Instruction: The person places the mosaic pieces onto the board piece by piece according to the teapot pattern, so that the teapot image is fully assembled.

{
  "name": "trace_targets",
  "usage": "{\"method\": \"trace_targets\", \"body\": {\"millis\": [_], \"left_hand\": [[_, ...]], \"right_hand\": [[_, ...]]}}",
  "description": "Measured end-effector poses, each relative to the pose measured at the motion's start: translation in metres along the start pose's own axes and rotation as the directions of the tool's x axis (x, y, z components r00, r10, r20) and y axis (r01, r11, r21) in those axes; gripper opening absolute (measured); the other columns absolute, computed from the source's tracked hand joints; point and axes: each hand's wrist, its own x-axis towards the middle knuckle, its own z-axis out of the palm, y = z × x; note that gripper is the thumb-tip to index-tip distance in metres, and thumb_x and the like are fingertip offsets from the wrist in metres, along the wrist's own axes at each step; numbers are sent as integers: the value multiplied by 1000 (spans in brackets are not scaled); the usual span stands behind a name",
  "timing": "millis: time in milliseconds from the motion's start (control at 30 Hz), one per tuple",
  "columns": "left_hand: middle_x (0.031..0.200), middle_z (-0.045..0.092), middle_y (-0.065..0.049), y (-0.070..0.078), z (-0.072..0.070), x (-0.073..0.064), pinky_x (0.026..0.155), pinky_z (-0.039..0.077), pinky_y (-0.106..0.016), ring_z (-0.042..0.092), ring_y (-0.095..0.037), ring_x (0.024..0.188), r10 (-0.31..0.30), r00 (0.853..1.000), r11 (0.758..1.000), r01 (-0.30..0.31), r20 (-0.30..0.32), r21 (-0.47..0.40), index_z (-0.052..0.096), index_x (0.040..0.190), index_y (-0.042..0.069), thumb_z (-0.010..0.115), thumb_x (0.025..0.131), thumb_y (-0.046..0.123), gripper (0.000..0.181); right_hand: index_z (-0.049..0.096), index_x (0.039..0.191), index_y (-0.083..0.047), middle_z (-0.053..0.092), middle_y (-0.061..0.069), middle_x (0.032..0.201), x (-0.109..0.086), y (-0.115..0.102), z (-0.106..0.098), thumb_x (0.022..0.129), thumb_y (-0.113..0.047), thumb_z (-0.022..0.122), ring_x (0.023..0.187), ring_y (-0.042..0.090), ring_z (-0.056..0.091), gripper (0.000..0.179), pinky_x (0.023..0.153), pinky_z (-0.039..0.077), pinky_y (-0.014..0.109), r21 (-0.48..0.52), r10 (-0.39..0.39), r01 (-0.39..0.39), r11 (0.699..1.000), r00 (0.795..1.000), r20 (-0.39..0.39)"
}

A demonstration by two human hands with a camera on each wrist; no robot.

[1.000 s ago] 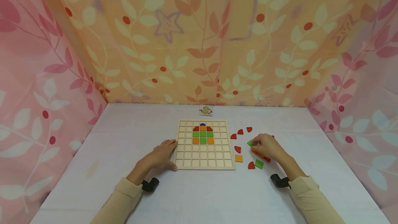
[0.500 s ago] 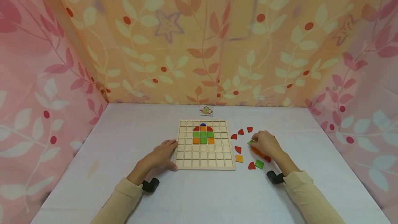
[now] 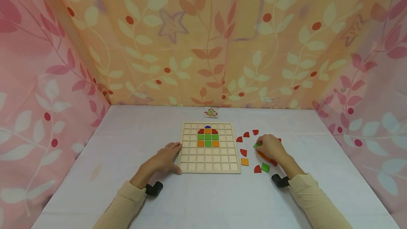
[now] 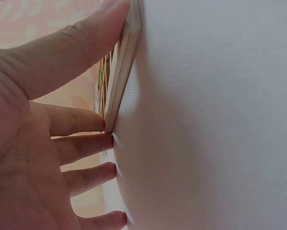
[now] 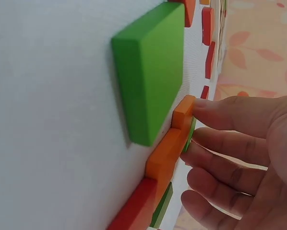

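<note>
A wooden grid board (image 3: 211, 158) lies flat on the table, with a figure of coloured pieces in its upper middle cells. My left hand (image 3: 165, 158) rests at its left side; thumb and fingertips touch the board edge (image 4: 124, 72), fingers fairly straight. To the right, my right hand (image 3: 271, 147) pinches a green square tile (image 3: 255, 145), which the fingers partly cover. In the right wrist view, its thumb is right by an orange tile (image 5: 184, 109). Another green square tile (image 5: 155, 76) is closest to that camera, with a red piece (image 5: 136, 203) below it.
Several red quarter-circle pieces (image 3: 243, 152) lie right of the board, along with a yellow-orange square tile (image 3: 244, 162). A small pattern card (image 3: 211, 112) is behind the board. Patterned curtains (image 3: 203, 45) enclose the white table (image 3: 203, 200) at the back and sides.
The right wrist and forearm have shifted slightly left, while its fingers stay at the green tile. The left hand and the board have not moved.
</note>
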Motion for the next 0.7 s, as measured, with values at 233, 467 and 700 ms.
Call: {"method": "trace_targets", "body": {"millis": [233,467,700], "left_hand": [[157,32,-19,0,1,1,115,24,-62,23,-39,148,2,1000,1000,-2,4,1,34,149,0,87,71,27,99],[158,31,-18,-2,2,3,116,23,-61,22,-39,148,-3,1000,1000,3,0,19,33,150,1,87,71,29,100],[157,32,-18,-3,2,3,115,24,-62,23,-40,147,2,1000,1000,-2,0,14,35,149,0,87,70,28,99]], "right_hand": [[74,103,-3,69,10,94,4,-1,-1,82,-18,75,87,23,56,26,84,55,42,15,-18,18,1000,1000,-4],[75,101,-4,69,5,88,12,-17,-5,81,-18,74,85,21,55,24,80,53,40,57,-130,130,990,991,4],[76,100,-8,69,0,89,19,-41,-1,80,-19,75,88,20,55,23,77,49,35,90,-255,253,963,967,16]]}}
